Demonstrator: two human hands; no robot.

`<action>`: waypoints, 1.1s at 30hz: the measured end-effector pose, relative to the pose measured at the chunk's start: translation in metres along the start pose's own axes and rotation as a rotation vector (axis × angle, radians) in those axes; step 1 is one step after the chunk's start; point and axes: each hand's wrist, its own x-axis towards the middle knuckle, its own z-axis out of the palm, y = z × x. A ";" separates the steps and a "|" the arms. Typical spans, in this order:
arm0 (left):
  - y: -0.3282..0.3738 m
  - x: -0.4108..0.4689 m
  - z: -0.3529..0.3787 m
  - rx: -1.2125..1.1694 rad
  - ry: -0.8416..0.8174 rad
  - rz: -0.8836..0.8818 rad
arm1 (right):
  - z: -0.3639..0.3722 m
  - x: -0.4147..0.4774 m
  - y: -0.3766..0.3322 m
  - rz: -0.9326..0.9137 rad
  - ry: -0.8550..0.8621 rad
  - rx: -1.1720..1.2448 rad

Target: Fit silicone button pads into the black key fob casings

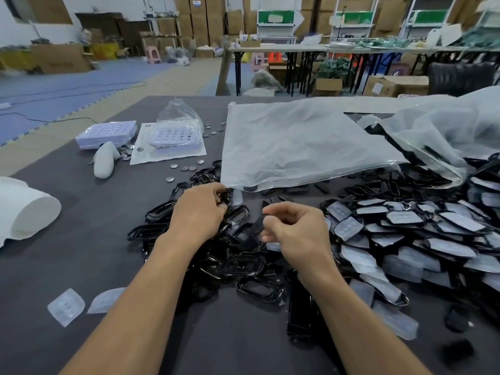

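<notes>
Warehouse-looking room in the back, with stacked cardboard boxes (200,20) and folding tables (297,50) across the top of the frame. Up front is a dark grey table (81,253) that's pretty much buried in parts.

Dead centre there's a heap of empty black key fob casings (243,266). The left hand (200,209) is dug into the top of it, fingers curled around one black casing (226,198) right at the edge of a big clear plastic bag (297,142).

The right hand (295,226) sits just beside it over the same heap with its fingers curled in. Honestly can't tell if it's pinching anything, it's too blurry there.

Over on the right is a big spread of casings with pads fitted (405,231), pale side up. Two loose silicone button pads (66,307) lie at lower left, well apart from the heap.

Upper left has a white tray (108,133), another tray in a bag (176,136) and scattered coin cells (176,166). A white roll (27,209) sits at the left edge.
</notes>
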 end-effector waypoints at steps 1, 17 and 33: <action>-0.001 -0.002 0.000 -0.010 0.019 0.001 | -0.002 0.001 0.000 0.003 0.010 0.025; 0.037 -0.064 -0.002 -1.193 -0.016 -0.288 | -0.011 -0.003 -0.009 0.079 -0.030 0.362; 0.040 -0.074 0.003 -0.585 0.358 0.243 | -0.012 -0.002 -0.016 0.210 -0.317 0.563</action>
